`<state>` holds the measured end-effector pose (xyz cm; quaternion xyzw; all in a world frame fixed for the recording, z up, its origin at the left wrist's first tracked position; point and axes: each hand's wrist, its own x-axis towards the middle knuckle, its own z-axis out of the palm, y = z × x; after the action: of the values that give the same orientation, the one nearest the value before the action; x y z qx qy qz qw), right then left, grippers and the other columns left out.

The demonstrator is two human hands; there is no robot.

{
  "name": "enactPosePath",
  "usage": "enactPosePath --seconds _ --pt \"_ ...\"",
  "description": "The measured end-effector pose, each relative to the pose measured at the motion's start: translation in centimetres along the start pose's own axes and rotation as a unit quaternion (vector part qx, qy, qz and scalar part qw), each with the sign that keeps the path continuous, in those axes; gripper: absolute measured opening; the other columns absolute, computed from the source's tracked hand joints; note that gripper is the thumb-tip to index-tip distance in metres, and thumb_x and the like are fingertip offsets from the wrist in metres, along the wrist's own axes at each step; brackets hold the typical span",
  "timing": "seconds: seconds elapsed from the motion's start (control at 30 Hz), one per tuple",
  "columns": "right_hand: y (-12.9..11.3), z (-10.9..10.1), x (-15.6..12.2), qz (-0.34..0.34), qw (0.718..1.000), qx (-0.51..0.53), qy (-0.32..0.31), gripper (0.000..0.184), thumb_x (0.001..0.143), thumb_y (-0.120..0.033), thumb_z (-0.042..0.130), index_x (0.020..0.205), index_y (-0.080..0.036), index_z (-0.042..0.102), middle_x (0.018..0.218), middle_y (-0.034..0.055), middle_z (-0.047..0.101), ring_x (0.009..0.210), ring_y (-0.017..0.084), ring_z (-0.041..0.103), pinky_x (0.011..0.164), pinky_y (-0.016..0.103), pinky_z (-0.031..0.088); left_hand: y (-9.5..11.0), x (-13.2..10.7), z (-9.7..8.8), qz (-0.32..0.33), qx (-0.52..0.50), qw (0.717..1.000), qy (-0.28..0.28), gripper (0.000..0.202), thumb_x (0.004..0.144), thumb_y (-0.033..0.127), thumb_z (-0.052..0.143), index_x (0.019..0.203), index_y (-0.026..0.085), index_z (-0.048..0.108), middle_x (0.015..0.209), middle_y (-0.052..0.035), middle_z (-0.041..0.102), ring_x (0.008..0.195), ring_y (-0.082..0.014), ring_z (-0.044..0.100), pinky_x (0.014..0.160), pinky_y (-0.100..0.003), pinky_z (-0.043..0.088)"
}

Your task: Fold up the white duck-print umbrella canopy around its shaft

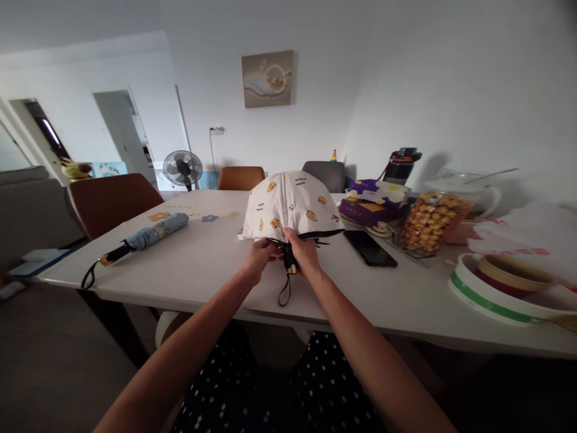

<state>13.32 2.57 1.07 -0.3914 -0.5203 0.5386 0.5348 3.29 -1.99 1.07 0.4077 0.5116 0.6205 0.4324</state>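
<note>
A white umbrella (288, 204) with small yellow and red prints rests on the table in front of me, its canopy loosely gathered in a dome, partly spread. Its short black handle (290, 258) points toward me, with a wrist loop hanging down. My right hand (305, 252) is closed around the umbrella by the handle, thumb pressed at the canopy's edge. On the other side, my left hand (260, 257) grips at the canopy's lower edge beside the handle, fingertips partly hidden beneath the fabric. A folded blue umbrella (155, 233) with a black handle lies to the left.
A black phone (370, 248), purple tissue packs (374, 201), a jar of round snacks (430, 222) and a dark bottle (400, 165) stand at the right. Nearer are a white-green bowl (487, 300) and a plastic bag (523, 234). Chairs (241, 178) surround the table (202, 261).
</note>
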Motion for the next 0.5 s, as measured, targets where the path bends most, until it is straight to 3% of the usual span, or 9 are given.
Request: enactPosePath --seconds 0.17,0.3,0.4,0.5 --pt "0.5 -0.1 0.5 0.01 0.999 -0.052 0.012 0.044 0.068 -0.049 0.064 0.085 -0.009 0.065 0.059 0.0079 0.066 0.053 0.023 0.064 0.044 0.029 0.051 -0.3 0.2 0.0 0.013 -0.011 0.999 -0.034 0.003 0.056 0.014 0.056 0.053 0.014 0.054 0.054 0.0002 0.052 0.056 -0.0105 0.048 0.067 -0.029 0.043" --pt "0.5 -0.5 0.8 -0.072 0.987 -0.134 0.054 0.042 0.067 -0.048 0.064 0.086 -0.011 0.067 0.082 0.0109 0.07 0.09 0.026 0.064 0.072 0.028 0.05 -0.1 0.7 0.2 -0.09 -0.123 0.982 -0.111 0.009 0.057 0.015 0.06 0.066 0.014 0.06 0.065 -0.0019 0.057 0.065 -0.0139 0.052 0.068 -0.031 0.043" --pt "0.3 -0.6 0.7 -0.071 0.985 -0.15 0.036 0.044 0.074 -0.054 0.054 0.08 -0.012 0.067 0.083 0.0118 0.069 0.092 0.026 0.064 0.076 0.028 0.048 -0.2 1.3 0.3 -0.17 -0.155 0.963 -0.139 0.016 0.06 0.015 0.06 0.076 0.013 0.062 0.068 -0.0039 0.059 0.064 -0.0153 0.053 0.065 -0.031 0.043" --pt "0.3 -0.5 0.7 -0.079 0.982 -0.166 0.033 0.048 0.082 -0.056 0.042 0.078 -0.014 0.066 0.081 0.0113 0.068 0.096 0.024 0.062 0.078 0.026 0.046 -0.6 1.9 0.1 -0.175 -0.16 0.96 -0.15 0.017 0.059 0.008 0.06 0.075 0.011 0.062 0.069 -0.0046 0.06 0.064 -0.015 0.053 0.067 -0.031 0.043"
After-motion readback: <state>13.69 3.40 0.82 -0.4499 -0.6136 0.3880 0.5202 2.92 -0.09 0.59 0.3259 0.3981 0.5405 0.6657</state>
